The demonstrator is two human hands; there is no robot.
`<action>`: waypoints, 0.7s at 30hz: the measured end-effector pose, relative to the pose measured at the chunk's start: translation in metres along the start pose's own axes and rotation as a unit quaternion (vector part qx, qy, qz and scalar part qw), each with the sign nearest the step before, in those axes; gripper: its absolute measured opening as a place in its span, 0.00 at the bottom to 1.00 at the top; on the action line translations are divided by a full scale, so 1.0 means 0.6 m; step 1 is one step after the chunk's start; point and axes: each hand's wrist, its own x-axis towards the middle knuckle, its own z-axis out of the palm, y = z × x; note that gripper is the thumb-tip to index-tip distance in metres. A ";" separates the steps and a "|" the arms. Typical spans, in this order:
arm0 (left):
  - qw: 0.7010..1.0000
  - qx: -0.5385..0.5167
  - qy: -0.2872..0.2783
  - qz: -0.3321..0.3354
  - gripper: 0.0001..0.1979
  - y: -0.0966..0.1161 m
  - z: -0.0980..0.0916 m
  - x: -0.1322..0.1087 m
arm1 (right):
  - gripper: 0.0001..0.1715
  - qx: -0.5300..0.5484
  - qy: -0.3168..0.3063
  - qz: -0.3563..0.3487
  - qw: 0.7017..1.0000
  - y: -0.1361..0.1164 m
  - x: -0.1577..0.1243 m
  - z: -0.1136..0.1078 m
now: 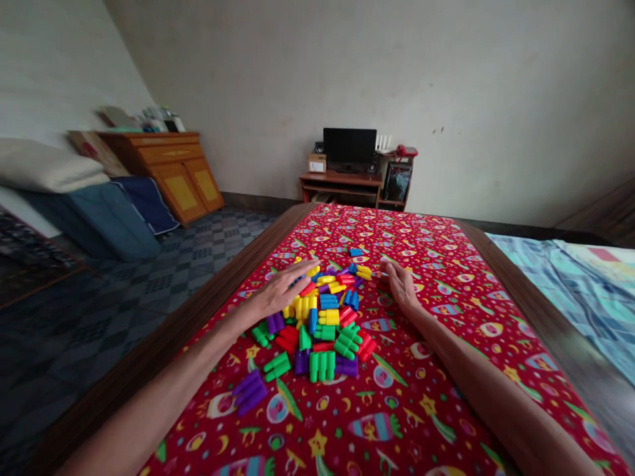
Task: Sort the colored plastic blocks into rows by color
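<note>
A heap of plastic building blocks [322,317] in yellow, green, purple, red and blue lies in the middle of a table under a red patterned cloth [426,403]. My left hand [282,291] lies flat with fingers stretched out on the left side of the heap, touching yellow and blue blocks. My right hand [399,284] rests on its edge on the cloth at the heap's right side, fingers extended and together, nothing in it. A purple block [249,391] and a green one [277,365] lie a little apart near my left forearm.
The table's dark wooden edge [198,311] runs along the left. A bed with a blue checked sheet [570,291] is at the right. At the far wall stand a desk with a monitor [350,147] and a wooden cabinet [173,172].
</note>
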 end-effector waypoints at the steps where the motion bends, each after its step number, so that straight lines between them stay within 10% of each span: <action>1: 0.999 0.021 0.018 -0.024 0.32 0.001 -0.005 -0.045 | 0.39 -0.006 -0.009 -0.018 1.000 -0.003 0.009 -0.002; 6: 0.992 0.113 0.006 -0.062 0.61 0.003 0.037 -0.254 | 0.35 -0.098 -0.093 -0.089 0.987 -0.032 0.091 0.020; 9: 0.985 0.155 0.009 -0.073 0.70 0.003 0.077 -0.300 | 0.30 -0.161 -0.149 -0.088 0.972 -0.050 0.134 0.059; 15: 0.981 0.119 0.085 -0.126 0.60 -0.037 0.080 -0.210 | 0.30 -0.188 -0.246 -0.104 0.945 -0.067 0.116 0.123; 21: 0.994 0.002 0.042 -0.098 0.56 -0.059 0.089 -0.093 | 0.30 -0.235 -0.324 -0.237 0.886 -0.068 0.053 0.065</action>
